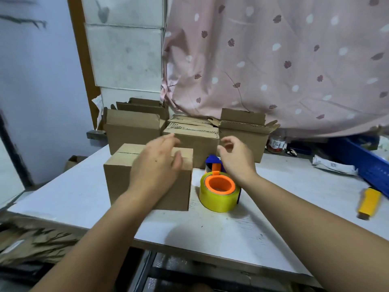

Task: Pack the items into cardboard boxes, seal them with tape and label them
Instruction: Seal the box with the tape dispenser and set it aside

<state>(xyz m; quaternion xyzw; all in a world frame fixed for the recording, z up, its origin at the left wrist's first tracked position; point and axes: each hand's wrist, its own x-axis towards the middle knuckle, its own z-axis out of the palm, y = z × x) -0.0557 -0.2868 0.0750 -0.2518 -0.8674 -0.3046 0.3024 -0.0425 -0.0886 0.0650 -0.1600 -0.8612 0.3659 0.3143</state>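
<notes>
A closed cardboard box (117, 178) stands at the table's front left, its top flaps meeting in a seam. My left hand (157, 161) lies above its top right part, fingers straight and blurred. To the right of the box sits a yellow tape roll (217, 199) on an orange and blue dispenser. My right hand (235, 159) hovers over the dispenser's blue handle with loosely curled fingers that hold nothing. Behind stand three more cardboard boxes: a left one (130, 133), a middle one (200, 140) and a right one (250, 133) with open flaps.
A yellow utility knife (369, 202) lies at the table's right edge near a blue crate (366, 159). A white packet (334, 167) and a small bottle (276, 143) sit at the back right. Flattened cardboard (35, 241) is piled at lower left. A pink curtain hangs behind.
</notes>
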